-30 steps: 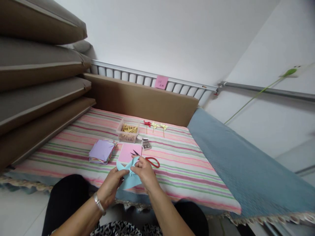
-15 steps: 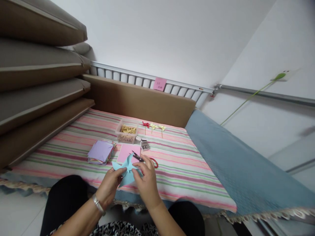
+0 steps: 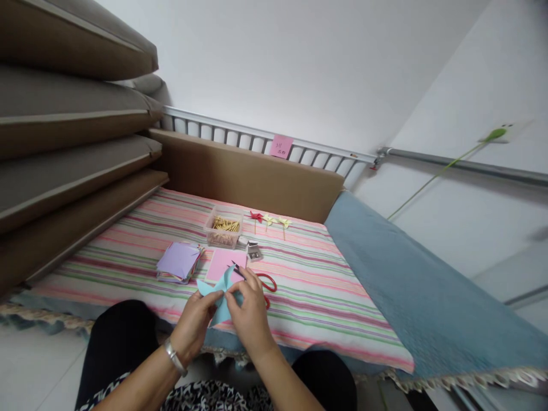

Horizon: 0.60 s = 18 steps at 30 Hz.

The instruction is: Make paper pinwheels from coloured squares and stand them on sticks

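Observation:
My left hand (image 3: 194,322) and my right hand (image 3: 248,311) both pinch a light blue paper pinwheel (image 3: 218,294) above the near edge of the striped cloth (image 3: 325,297). The fingers of both hands press together at the paper's middle. Red-handled scissors (image 3: 263,281) lie just behind my right hand, their dark blades over a pink paper sheet (image 3: 222,262). A stack of coloured paper squares (image 3: 178,261), purple on top, lies to the left.
A clear box of wooden sticks (image 3: 223,227) stands further back, a small stapler (image 3: 253,251) beside it. Three finished small pinwheels (image 3: 269,219) lie near the brown board (image 3: 248,174). Grey cushions (image 3: 64,125) are stacked at the left, a blue quilt (image 3: 411,297) at the right.
The blue paper has been turned and folded inward between my hands; my right hand's fingers have moved down onto its middle. The view has shifted slightly.

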### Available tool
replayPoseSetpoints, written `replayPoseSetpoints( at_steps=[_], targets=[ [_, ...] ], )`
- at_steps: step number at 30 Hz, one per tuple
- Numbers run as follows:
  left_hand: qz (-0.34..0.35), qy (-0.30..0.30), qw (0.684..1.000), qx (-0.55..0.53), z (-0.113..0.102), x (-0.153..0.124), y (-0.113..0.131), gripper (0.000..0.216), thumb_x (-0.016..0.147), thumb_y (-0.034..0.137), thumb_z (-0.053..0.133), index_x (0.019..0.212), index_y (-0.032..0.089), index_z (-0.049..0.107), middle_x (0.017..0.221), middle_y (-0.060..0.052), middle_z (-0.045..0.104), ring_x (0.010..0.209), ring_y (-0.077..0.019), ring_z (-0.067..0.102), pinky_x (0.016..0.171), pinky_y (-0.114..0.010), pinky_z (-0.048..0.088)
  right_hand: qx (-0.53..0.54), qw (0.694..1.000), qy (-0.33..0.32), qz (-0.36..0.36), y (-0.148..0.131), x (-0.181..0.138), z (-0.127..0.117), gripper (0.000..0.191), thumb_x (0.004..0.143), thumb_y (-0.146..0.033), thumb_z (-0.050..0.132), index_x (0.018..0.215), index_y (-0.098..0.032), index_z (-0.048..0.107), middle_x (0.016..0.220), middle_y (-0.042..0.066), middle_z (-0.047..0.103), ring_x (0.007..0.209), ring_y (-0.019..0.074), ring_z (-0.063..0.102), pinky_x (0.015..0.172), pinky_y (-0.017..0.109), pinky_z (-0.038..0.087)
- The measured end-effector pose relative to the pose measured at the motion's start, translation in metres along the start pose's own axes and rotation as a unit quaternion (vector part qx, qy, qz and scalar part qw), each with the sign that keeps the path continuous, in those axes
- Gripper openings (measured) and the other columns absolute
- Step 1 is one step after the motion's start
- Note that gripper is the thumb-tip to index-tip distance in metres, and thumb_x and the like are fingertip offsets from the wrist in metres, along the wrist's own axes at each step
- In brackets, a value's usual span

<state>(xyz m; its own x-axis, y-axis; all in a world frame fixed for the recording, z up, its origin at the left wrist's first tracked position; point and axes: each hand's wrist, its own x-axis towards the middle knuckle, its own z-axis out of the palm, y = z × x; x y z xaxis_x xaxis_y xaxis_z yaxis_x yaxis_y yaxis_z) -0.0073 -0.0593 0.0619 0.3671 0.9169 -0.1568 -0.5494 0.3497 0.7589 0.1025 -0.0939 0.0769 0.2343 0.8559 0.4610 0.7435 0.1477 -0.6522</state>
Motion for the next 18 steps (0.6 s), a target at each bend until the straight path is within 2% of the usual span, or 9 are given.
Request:
replayPoseSetpoints(
  at_steps=[4,12,16,18],
  targets=[
    [-0.003,-0.012,1.0,-0.013,0.006,-0.003,0.004,0.012,0.067,0.017,0.066,0.078,0.013,0.069,0.078,-0.005,0.073,0.069,-0.018,0.064,0.071,-0.028,0.045,0.033,0.999,-0.002,0.009,0.001,-0.001,0.003,0.009,0.074,-0.011,0.055,0.072,-0.019,0.059,0.121,0.011,0.054,0.119,0.0211,0.043,0.1,0.038,0.032],
    [-0.015,-0.014,1.0,-0.001,0.003,-0.002,0.003,0.009,0.068,0.019,0.064,0.074,0.013,0.068,0.072,-0.004,0.072,0.063,-0.0165,0.063,0.07,-0.028,0.045,0.057,0.998,0.005,0.022,-0.001,-0.001,0.005,0.01,0.072,-0.011,0.053,0.07,-0.019,0.058,0.114,0.012,0.059,0.112,0.0217,0.05,0.097,0.037,0.036],
    [-0.016,0.007,0.999,0.031,-0.001,0.0,0.001,0.015,0.066,0.023,0.067,0.078,0.014,0.068,0.07,-0.003,0.071,0.06,-0.0158,0.061,0.066,-0.026,0.045,0.059,0.998,0.0,0.027,-0.003,-0.001,0.004,0.01,0.071,-0.011,0.053,0.07,-0.019,0.058,0.105,0.01,0.062,0.106,0.0222,0.053,0.093,0.037,0.039],
    [-0.018,0.02,0.998,0.056,-0.004,0.001,0.0,0.02,0.064,0.025,0.069,0.08,0.014,0.069,0.068,-0.003,0.071,0.058,-0.0156,0.06,0.063,-0.026,0.045,0.068,0.997,-0.008,0.036,-0.001,0.0,0.003,0.013,0.07,-0.012,0.054,0.079,-0.02,0.06,0.099,0.007,0.063,0.099,0.0216,0.056,0.088,0.035,0.042]
  ],
)
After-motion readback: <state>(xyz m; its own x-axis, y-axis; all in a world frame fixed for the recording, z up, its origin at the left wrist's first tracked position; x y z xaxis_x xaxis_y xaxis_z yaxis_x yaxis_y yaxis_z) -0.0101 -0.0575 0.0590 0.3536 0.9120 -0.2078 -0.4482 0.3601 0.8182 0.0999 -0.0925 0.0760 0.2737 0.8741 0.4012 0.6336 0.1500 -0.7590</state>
